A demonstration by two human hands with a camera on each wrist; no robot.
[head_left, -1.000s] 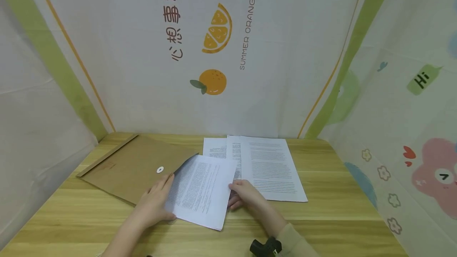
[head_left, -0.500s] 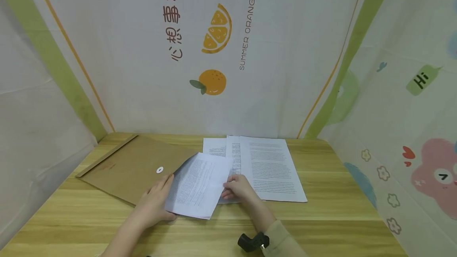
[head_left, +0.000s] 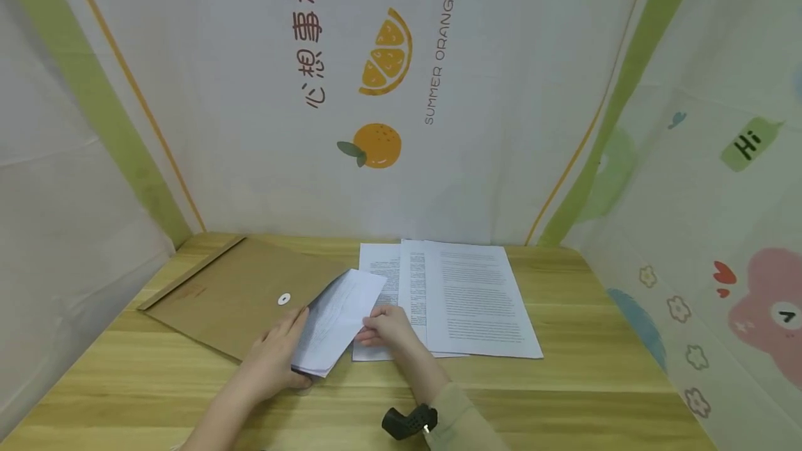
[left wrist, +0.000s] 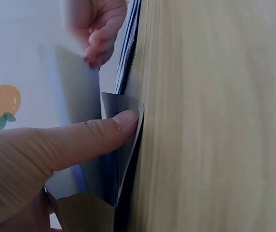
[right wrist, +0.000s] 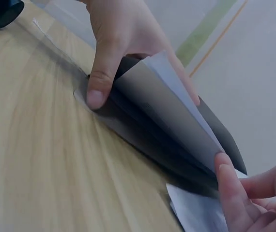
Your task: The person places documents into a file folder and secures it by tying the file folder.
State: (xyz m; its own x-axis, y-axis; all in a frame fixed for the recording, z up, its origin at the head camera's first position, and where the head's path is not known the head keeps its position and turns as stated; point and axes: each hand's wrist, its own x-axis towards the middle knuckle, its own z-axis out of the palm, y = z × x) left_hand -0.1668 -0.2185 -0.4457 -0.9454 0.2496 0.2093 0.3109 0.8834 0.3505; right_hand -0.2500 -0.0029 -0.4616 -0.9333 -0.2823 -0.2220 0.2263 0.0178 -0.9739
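A brown paper document envelope (head_left: 244,284) with a white button lies at the left of the table, its mouth facing right and gaping. My left hand (head_left: 269,357) holds the near side of that mouth, thumb on the lower lip (left wrist: 128,106) and fingers over the upper panel. Between thumb and fingers, a stack of printed paper sheets (head_left: 335,322) sits partly inside the envelope; its inner part is hidden. With thumb and fingers my right hand (head_left: 391,329) pinches the stack's outer edge. The right wrist view shows the sheets (right wrist: 176,106) tilted and slightly bowed within the mouth.
More printed pages (head_left: 479,298) lie overlapped on the wooden table (head_left: 564,381), right of and behind my right hand. A printed cloth (head_left: 470,179) hangs behind the table and along both sides. A black device (head_left: 407,423) is on my right wrist.
My right hand has moved left with the sheets, and more of the stack is now inside the envelope. My left hand has stayed at the mouth.
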